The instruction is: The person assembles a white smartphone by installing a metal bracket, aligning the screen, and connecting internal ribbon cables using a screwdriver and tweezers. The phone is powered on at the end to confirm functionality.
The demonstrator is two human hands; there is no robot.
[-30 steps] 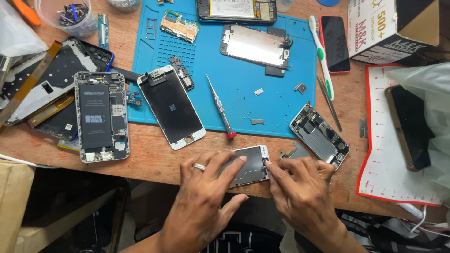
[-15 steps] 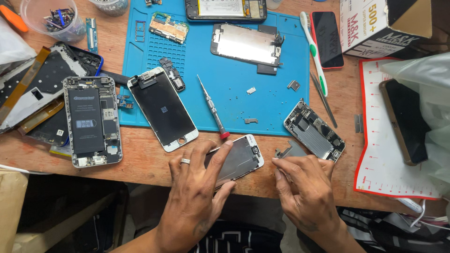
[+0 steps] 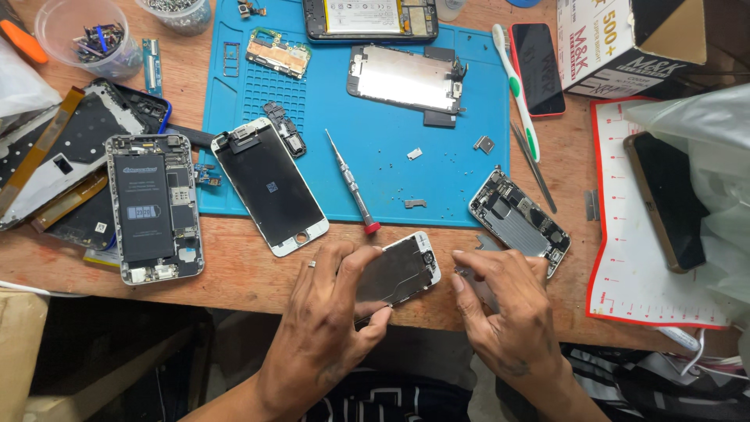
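Note:
My left hand [image 3: 332,312] grips a white phone screen panel [image 3: 402,270] with its metal back plate up, at the front edge of the wooden table. My right hand [image 3: 508,309] is just right of the panel, fingers bent over a small silver part [image 3: 478,275] on the wood; whether it holds the part I cannot tell. A red-tipped screwdriver [image 3: 353,186] lies on the blue mat [image 3: 375,117] above my left hand. An opened phone body [image 3: 519,219] rests beside my right hand.
A white-framed screen [image 3: 269,186] lies face up at the mat's left edge, an opened phone with battery [image 3: 152,207] further left. On the right are a white and red mat [image 3: 656,258], a dark phone [image 3: 672,199], tweezers [image 3: 535,168], a toothbrush [image 3: 516,86] and a box [image 3: 625,39].
My left hand has tilted and lifted the screen panel's near end and closed around it. My right hand has left the panel and moved slightly right, onto the small part.

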